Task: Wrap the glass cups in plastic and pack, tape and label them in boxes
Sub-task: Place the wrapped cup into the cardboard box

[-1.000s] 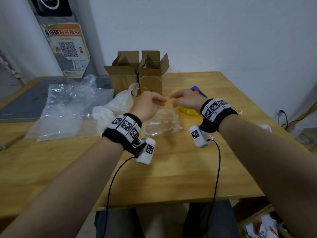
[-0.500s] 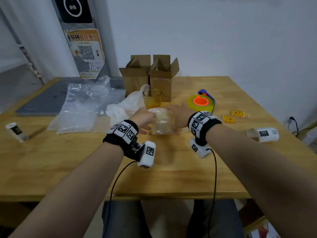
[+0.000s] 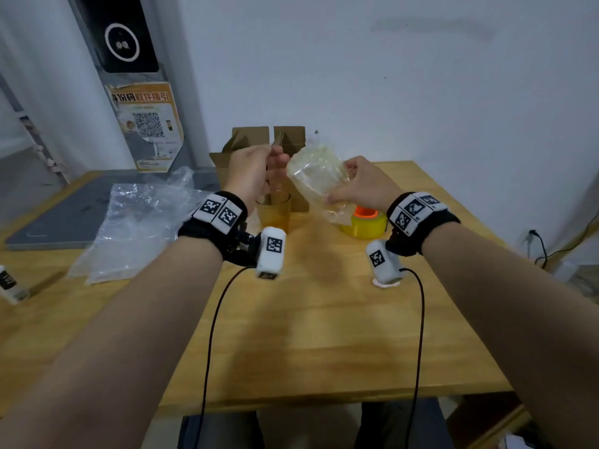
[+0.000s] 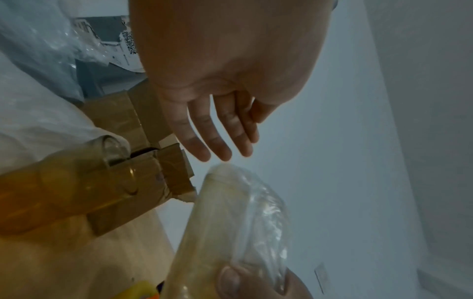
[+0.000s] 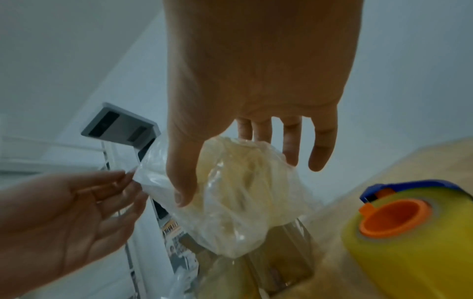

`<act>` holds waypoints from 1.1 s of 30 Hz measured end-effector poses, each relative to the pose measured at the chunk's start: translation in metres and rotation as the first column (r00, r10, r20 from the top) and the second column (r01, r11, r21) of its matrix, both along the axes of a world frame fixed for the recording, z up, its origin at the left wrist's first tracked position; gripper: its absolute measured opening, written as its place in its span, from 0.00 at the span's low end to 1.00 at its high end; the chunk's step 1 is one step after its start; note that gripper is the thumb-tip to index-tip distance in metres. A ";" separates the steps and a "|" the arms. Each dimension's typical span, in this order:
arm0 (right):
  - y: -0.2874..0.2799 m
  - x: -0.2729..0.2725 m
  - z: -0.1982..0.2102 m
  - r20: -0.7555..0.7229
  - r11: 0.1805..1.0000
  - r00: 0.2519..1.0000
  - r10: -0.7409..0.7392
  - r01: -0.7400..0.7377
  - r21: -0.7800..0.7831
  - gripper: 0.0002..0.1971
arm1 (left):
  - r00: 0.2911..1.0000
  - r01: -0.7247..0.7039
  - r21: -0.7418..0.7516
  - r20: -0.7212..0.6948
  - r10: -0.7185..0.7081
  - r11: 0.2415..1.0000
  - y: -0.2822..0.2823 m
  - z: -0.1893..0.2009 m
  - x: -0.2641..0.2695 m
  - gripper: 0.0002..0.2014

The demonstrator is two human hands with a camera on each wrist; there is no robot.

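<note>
My right hand (image 3: 343, 183) grips a glass cup wrapped in clear plastic (image 3: 316, 173), held tilted in the air above the table. In the right wrist view my thumb and fingers curl round the wrapped cup (image 5: 238, 192). My left hand (image 3: 265, 166) is just left of it, fingers straight, and its fingertips (image 5: 128, 178) brush a loose plastic flap. The left wrist view shows those fingers (image 4: 220, 137) spread above the wrapped cup (image 4: 230, 222). A bare amber glass cup (image 3: 273, 215) stands on the table below my left hand. Two open cardboard boxes (image 3: 252, 147) stand behind it.
A yellow tape roll with an orange core (image 3: 366, 222) lies under my right hand. Crumpled clear plastic bags (image 3: 139, 228) lie at the left beside a grey mat (image 3: 64, 218). A small white roll (image 3: 8, 285) sits at the far left of the wooden table (image 3: 324, 335).
The wrapped cup was on the table between both hands. My right hand has lifted it up toward the boxes, and my left hand has come off it and opened.
</note>
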State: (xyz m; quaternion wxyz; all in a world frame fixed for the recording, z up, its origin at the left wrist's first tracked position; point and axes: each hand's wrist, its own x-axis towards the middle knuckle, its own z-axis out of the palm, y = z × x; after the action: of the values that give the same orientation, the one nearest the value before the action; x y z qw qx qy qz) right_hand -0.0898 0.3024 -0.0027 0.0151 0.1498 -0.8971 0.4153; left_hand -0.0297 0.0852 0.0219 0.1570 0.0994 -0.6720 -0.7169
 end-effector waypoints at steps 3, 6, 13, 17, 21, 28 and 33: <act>0.002 -0.018 0.018 0.024 0.995 0.999 -0.047 0.049 -0.085 0.44 | 0.998 -0.069 0.009 -0.015 0.069 0.998 -0.008 0.013 -0.024 0.10; 0.001 -0.037 0.034 0.054 0.977 0.998 -0.029 0.040 -0.208 0.25 | 0.996 -0.081 -0.139 0.022 0.085 0.987 -0.016 0.017 -0.047 0.07; -0.018 -0.089 0.056 0.207 0.831 0.971 0.119 0.016 -0.557 0.28 | 0.929 0.097 -0.532 0.351 0.116 0.841 -0.039 0.013 -0.113 0.04; -0.041 -0.122 0.058 0.243 0.751 0.941 0.234 -0.016 -0.660 0.29 | 0.923 0.075 -0.570 0.350 0.159 0.818 -0.051 0.010 -0.149 0.11; -0.068 -0.146 0.054 0.309 0.707 0.915 0.261 0.037 -0.706 0.36 | 0.906 0.121 -0.537 0.404 0.128 0.835 -0.059 0.005 -0.170 0.23; -0.077 -0.177 0.028 0.458 0.654 0.849 0.264 0.191 -0.732 0.36 | 0.915 0.087 -0.156 0.404 -0.017 0.984 -0.069 -0.017 -0.193 0.31; -0.068 -0.187 0.015 0.476 0.633 0.840 0.260 0.224 -0.741 0.34 | 0.965 -0.039 -0.098 0.256 0.063 0.994 -0.075 -0.020 -0.207 0.38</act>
State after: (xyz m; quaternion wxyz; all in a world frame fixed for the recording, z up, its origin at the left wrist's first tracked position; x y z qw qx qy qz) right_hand -0.2766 0.2348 0.0122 -0.1808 0.0143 -0.5947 0.7832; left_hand -0.2371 0.0107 0.0018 0.0907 0.2018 -0.7162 -0.6619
